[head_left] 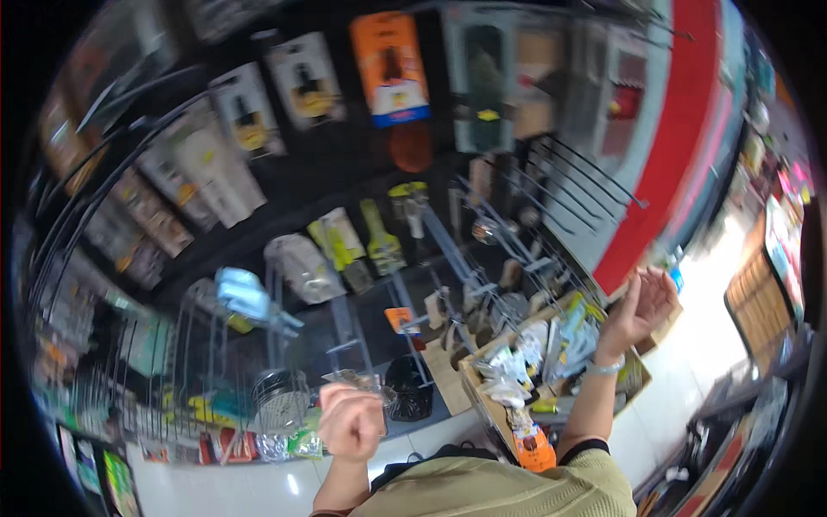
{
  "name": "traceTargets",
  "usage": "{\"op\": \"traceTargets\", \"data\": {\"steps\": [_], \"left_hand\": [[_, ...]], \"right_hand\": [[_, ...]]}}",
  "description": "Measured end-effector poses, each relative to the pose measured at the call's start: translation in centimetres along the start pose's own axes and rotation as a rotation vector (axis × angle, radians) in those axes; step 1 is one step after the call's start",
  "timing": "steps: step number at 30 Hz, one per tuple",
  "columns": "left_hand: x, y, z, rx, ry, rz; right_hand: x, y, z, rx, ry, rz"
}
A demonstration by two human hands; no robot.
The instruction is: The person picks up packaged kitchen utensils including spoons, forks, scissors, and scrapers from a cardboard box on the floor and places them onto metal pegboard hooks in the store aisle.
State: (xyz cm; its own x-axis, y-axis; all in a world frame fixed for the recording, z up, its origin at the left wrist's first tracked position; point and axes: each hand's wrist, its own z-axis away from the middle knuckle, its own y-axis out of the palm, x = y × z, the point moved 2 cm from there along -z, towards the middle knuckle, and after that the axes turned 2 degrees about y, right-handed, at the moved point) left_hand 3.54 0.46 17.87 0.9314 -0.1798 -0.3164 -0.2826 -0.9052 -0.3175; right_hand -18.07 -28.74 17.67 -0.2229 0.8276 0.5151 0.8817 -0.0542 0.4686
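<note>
I face a dark shop display wall hung with packaged goods. My left hand (pixel 351 420) is closed around a small clear plastic packet (pixel 355 379) held up in front of me. My right hand (pixel 642 303) is raised out to the right with fingers spread and nothing in it; a pale band sits on its wrist. Below the right arm stands an open cardboard box (pixel 469 372) holding several plastic-wrapped packets (pixel 517 362). The picture is blurred.
Bare metal hooks (pixel 568 185) stick out of the wall at right of centre. Carded packages (pixel 389 67) hang along the top. Wire baskets (pixel 280 398) with goods stand at lower left. A red pillar (pixel 680 129) rises at right beside a white tiled floor (pixel 698 345).
</note>
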Motion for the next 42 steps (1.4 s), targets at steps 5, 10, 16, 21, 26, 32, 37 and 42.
{"op": "traceTargets", "data": {"steps": [5, 10, 16, 21, 26, 32, 37, 42], "left_hand": [[1.9, -5.9, 0.4, -0.558, -0.164, -0.261], [2.8, -12.4, 1.5, -0.418, -0.228, -0.609], [5.0, -14.8, 2.8, -0.169, -0.532, -0.837], [6.2, -14.2, 4.2, -0.101, -0.536, -0.832], [7.0, -13.7, 4.4, -0.198, -0.505, -0.94], [7.1, -13.6, 4.0, -0.19, -0.492, -0.959], [7.6, -14.5, 4.5, -0.202, -0.438, -0.918], [6.8, -15.9, 5.1, -0.051, -0.439, -0.669]], "right_hand": [[4.8, 5.5, 2.2, 0.496, -0.193, -0.13], [9.6, 11.8, 6.9, 0.989, -0.185, -0.257], [12.7, 17.9, 13.4, 1.55, -0.416, -0.166], [11.8, 17.6, 16.2, 1.357, -0.285, -0.209], [11.5, 17.8, 17.9, 1.159, -0.133, -0.295], [11.9, 18.0, 18.0, 1.096, -0.113, -0.256], [12.5, 18.0, 18.3, 1.114, -0.076, -0.204], [14.7, 17.4, 17.5, 1.117, -0.127, -0.022]]}}
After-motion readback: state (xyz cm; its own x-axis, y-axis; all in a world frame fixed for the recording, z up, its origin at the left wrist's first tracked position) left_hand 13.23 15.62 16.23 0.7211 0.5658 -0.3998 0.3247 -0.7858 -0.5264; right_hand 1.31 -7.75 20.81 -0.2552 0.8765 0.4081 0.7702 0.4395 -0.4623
